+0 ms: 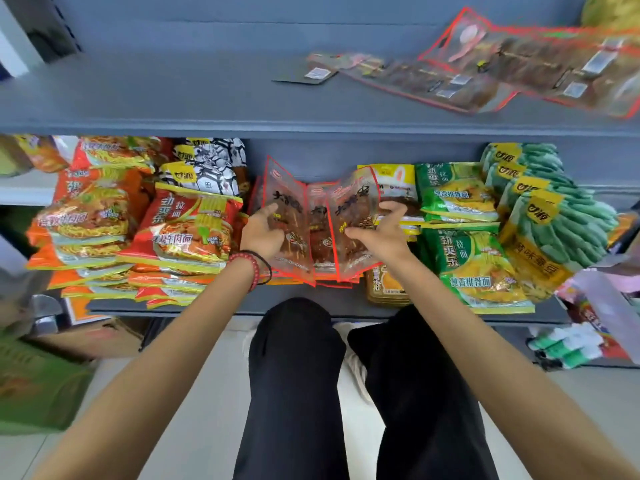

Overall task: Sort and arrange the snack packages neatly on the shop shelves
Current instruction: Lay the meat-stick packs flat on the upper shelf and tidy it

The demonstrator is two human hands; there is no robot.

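Note:
Several clear red-edged snack packages [317,230] with brown contents stand fanned out in the middle of the lower shelf [311,306]. My left hand [263,230] grips the leftmost package from its left side, thumb across the front. My right hand [384,230] holds the rightmost package, fingers curled round its right edge. More of the same red-edged packages [502,69] lie flat and overlapping on the right of the upper shelf [173,98].
Red and orange noodle packs [180,230] are stacked to the left, black-and-white bags [207,168] behind them. Green noodle packs [474,258] and green bean bags [554,216] fill the right. A yellow-topped bag [394,178] sits behind my right hand. Cardboard boxes [86,337] stand on the floor at left.

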